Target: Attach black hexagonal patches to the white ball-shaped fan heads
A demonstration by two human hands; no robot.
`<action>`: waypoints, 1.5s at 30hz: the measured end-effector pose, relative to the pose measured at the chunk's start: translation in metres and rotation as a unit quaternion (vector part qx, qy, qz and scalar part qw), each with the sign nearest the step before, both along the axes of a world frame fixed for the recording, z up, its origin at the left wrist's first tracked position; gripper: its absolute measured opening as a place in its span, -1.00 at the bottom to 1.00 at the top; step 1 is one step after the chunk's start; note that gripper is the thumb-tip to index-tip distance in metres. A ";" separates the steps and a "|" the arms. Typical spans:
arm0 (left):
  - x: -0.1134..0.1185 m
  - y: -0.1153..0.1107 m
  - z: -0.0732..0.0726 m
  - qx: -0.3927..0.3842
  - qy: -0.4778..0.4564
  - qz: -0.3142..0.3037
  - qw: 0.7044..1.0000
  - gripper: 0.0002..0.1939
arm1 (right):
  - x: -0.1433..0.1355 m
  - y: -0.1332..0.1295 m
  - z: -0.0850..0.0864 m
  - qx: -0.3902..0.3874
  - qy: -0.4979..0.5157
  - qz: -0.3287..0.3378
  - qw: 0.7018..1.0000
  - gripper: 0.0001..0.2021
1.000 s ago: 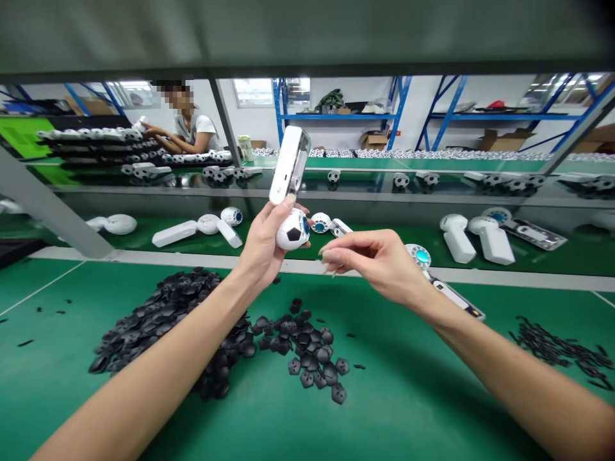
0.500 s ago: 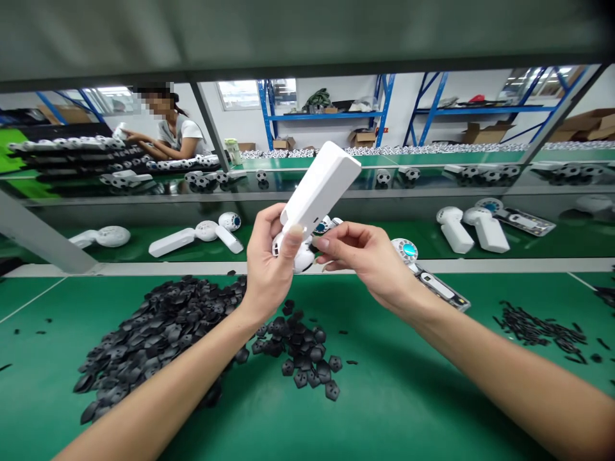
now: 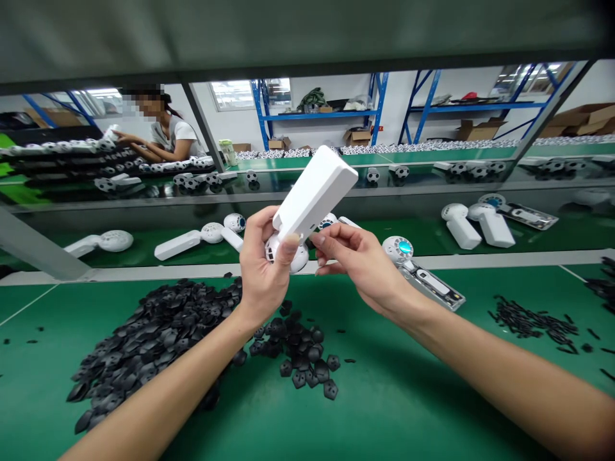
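Observation:
My left hand point(image 3: 264, 275) is closed around the round head end of a white handheld fan point(image 3: 314, 195), its handle tilted up to the right. Thumb and fingers cover much of the vented head. Close to the right side of that head, my right hand point(image 3: 358, 259) has thumb and fingertips pinched together; whatever they hold is too small or hidden to make out. Below both hands lies a small cluster of black pentagon pieces point(image 3: 314, 352), with a larger heap of them point(image 3: 158, 339) to the left.
Thin black strips point(image 3: 531, 320) lie at the right. Behind a pale ledge point(image 3: 504, 259), white fans point(image 3: 494, 224) rest on a green belt. An opened fan with bare electronics point(image 3: 432, 285) lies across the ledge. Soccer-ball-patterned pieces point(image 3: 478, 169) line a farther shelf. A co-worker point(image 3: 173, 134) sits beyond.
The view has shifted slightly. My left hand and the fan appear a little farther left, while my right hand stays pinched beside the fan head.

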State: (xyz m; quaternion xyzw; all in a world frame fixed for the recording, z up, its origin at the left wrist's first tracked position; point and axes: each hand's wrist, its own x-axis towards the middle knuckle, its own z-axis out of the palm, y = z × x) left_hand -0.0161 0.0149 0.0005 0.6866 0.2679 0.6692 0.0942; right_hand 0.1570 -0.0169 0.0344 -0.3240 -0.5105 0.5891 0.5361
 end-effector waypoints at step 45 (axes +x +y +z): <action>-0.002 -0.033 0.040 0.079 0.176 0.046 0.980 -0.58 | 0.012 -0.003 0.003 -0.027 -0.035 0.182 0.982 -0.54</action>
